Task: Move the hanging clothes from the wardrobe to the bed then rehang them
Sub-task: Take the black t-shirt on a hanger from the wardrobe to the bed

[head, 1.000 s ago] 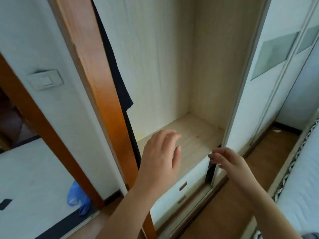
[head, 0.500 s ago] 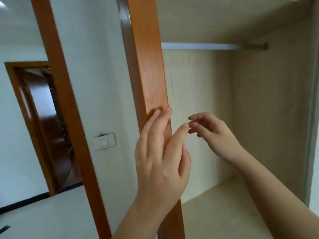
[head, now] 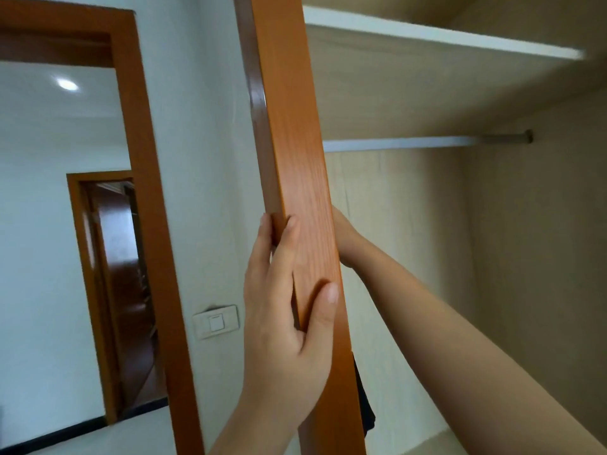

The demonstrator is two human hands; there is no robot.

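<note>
Left hand (head: pixel 282 323) grips orange door panel (head: pixel 289 142), thumb on front. Right hand (head: pixel 345 238) behind panel, grip hidden, cannot tell. Dark garment (head: pixel 364 405) behind panel, lower.

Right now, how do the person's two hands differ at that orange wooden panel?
The left hand is in front of the orange wooden panel, fully visible, gripping its edge; the right hand reaches behind it, fingers hidden. The left hand sits lower, the right hand higher. Both are bare.
</note>
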